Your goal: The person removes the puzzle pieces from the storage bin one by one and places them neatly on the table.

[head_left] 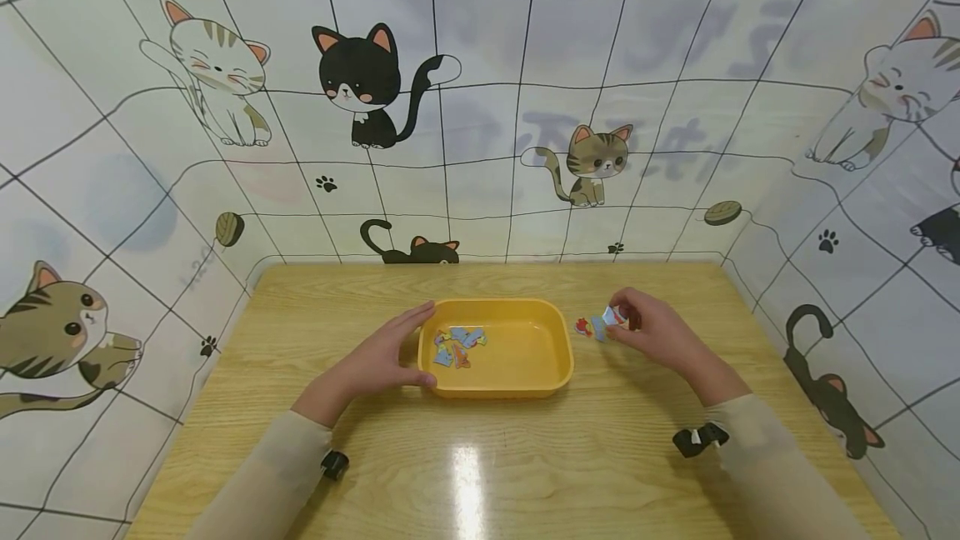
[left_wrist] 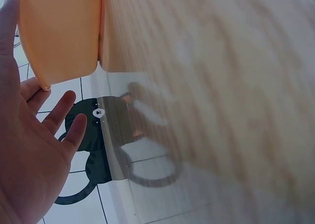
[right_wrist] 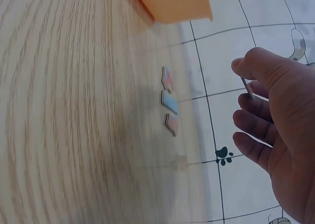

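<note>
A yellow plastic tray [head_left: 525, 390] stands on the table with several small printed puzzle pieces [head_left: 444, 357] at its left end. My left hand [head_left: 382, 357] spans the tray's left end, its thumb at the front corner and fingertips by the back corner. In the left wrist view, the fingers of that hand are spread and fairly straight beside the tray wall [left_wrist: 61, 37]. To the right of the tray, my right hand [head_left: 656, 330] pinches a puzzle piece [head_left: 612, 316] between thumb and fingers, seen nearly edge-on in the right wrist view. Three puzzle pieces [right_wrist: 170, 103] lie on the table near that hand.
The wooden table [head_left: 375, 457] ends at a white grid-patterned wall covering [head_left: 480, 123] printed with cats, which also rises on both sides. Each wrist wears a black strap device [head_left: 335, 464] at the beige sleeve [head_left: 258, 473].
</note>
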{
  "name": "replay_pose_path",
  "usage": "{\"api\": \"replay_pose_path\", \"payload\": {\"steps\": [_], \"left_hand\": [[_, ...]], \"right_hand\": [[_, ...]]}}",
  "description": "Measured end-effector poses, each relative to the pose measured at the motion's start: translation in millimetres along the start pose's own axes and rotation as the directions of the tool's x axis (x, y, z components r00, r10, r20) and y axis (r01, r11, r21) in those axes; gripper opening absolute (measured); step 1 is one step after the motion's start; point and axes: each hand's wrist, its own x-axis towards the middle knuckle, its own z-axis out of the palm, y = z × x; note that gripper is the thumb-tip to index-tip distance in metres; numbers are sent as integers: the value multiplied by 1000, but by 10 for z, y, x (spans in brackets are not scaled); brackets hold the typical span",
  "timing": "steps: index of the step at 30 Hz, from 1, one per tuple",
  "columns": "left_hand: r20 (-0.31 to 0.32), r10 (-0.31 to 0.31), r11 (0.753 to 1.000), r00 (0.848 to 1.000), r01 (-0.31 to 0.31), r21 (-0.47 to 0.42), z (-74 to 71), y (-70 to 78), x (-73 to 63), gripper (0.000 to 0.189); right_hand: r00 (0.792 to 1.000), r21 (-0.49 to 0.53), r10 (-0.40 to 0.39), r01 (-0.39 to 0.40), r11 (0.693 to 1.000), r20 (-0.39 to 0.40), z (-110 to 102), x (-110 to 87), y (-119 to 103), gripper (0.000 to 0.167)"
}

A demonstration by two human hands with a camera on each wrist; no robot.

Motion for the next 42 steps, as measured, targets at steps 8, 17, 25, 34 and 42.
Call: {"api": "replay_pose_path", "payload": {"steps": [8,17,25,34,42], "left_hand": [[5,7,1000,1000,-7,1,6,-4,2,126],[3,5,1000,1000,-5,-9,15,1,1,124],[3,3,1000,1000,-3,-5,6,12,-8,125],[1,2,1000,1000,-2,-5,7,10,-12,124],[2,-9,1000,1000,9,-5,6,6,-6,123]], "right_hand": [[997,-27,80,-80,996,8,-11,-42,159,32],[993,-48,116,-115,992,13,49,-88,350,32],[987,-18,160,-160,987,25,85,-100,465,32],[982,-4,177,-177,984,62,129,-96,566,29],[976,5,205,-205,979,78,145,-57,596,27]]}}
